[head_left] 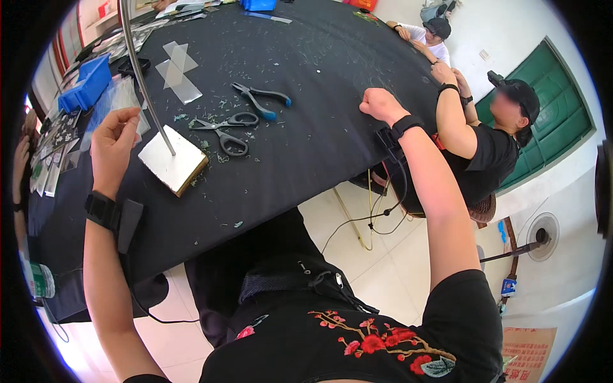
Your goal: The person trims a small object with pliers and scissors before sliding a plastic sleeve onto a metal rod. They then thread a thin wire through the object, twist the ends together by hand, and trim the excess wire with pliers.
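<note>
Left hand (113, 143) pinches something too small to identify; scissors (225, 127) at its 3 o'clock look rigid; grip their loops. Right hand (381, 105) rests fisted, empty.

Bright, even daylight, no hard shadows. Black-covered bench (306, 140) soaks up light, low detail in cloth; pale floor (383, 268) at 6 o'clock near washed out. Glare on white base plate (167, 165) and metal rod (142, 76), approx 9–10 o'clock. Strong fisheye: bench edge bows, black vignette round whole rim. Centre sharp; softening w/ smear toward rim, esp. 3 and 9 o'clock.
</note>
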{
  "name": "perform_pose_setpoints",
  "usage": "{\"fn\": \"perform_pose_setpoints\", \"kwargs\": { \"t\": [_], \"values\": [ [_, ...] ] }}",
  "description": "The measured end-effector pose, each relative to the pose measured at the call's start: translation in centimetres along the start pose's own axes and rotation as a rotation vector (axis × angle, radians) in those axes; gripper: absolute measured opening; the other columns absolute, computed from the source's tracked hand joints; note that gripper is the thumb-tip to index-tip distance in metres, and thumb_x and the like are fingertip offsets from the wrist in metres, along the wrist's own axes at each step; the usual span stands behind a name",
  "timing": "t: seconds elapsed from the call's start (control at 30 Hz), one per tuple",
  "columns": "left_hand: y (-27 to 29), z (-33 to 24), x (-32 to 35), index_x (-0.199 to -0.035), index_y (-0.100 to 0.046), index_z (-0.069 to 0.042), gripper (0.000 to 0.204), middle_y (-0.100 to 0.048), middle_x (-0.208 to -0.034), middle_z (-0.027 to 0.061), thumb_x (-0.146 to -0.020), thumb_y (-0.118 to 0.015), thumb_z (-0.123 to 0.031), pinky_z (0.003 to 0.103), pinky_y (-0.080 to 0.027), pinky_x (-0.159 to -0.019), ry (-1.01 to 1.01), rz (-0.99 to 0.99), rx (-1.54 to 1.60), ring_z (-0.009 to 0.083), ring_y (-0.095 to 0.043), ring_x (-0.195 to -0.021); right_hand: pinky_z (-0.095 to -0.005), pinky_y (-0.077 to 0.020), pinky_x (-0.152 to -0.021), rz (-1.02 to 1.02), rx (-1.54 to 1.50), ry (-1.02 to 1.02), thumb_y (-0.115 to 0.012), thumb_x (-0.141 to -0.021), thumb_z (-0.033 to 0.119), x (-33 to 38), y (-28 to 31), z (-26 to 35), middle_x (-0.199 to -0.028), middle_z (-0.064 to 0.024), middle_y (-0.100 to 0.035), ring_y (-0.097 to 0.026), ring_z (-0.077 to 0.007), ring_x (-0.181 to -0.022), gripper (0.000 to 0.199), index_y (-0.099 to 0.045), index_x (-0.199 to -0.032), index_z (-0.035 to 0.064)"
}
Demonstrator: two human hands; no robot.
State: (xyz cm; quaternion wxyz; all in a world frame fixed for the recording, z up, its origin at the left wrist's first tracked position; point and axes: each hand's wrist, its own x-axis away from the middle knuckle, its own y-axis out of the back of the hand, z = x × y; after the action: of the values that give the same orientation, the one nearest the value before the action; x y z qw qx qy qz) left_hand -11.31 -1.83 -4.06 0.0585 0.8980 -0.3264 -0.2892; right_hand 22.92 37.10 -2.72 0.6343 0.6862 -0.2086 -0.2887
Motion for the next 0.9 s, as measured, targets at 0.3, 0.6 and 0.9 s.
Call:
{"fn": "perform_pose_setpoints", "kwargs": {
  "t": [0.3, 0.6, 0.9],
  "values": [
    [0.0, -0.6, 0.2, -0.096, -0.06, 0.0, 0.014, -0.056, -0.076, -0.0011, -0.085, -0.054, -0.008, 0.017, -0.039, -0.055, -0.021, 0.007, -0.019, 0.0037, -0.048, -0.061, -0.0304, -0.0472, -0.064, -0.186, -0.397, -0.011, -0.061, -0.069, 0.01, 1.7, 2.4, -0.3, -0.073, -0.0129, -0.063, -0.062, -0.0216, -0.069, 0.012, -0.064, -0.079, 0.0027],
    [0.1, -0.5, 0.2, -0.095, -0.058, 0.0, 0.012, -0.056, -0.079, -0.0018, -0.085, -0.053, -0.004, 0.017, -0.04, -0.056, -0.056, 0.043, -0.009, 0.003, -0.049, -0.064, -0.0273, -0.0459, -0.055, -0.102, -0.5, -0.185, -0.067, -0.07, 0.014, 1.6, 0.9, -0.3, -0.065, -0.0072, -0.06, -0.058, -0.0138, -0.06, 0.016, -0.063, -0.077, 0.0008],
    [0.0, -0.5, 0.2, -0.092, -0.058, 0.0, 0.01, -0.053, -0.076, -0.0016, -0.084, -0.054, -0.003, 0.017, -0.039, -0.056, -0.052, 0.064, 0.005, 0.0037, -0.047, -0.061, -0.0316, -0.0478, -0.061, -0.051, -0.388, -0.253, -0.063, -0.074, 0.021, -1.1, 2.9, -1.2, -0.07, -0.0107, -0.063, -0.061, -0.0184, -0.063, 0.022, -0.065, -0.081, 0.0]
  ]
}}
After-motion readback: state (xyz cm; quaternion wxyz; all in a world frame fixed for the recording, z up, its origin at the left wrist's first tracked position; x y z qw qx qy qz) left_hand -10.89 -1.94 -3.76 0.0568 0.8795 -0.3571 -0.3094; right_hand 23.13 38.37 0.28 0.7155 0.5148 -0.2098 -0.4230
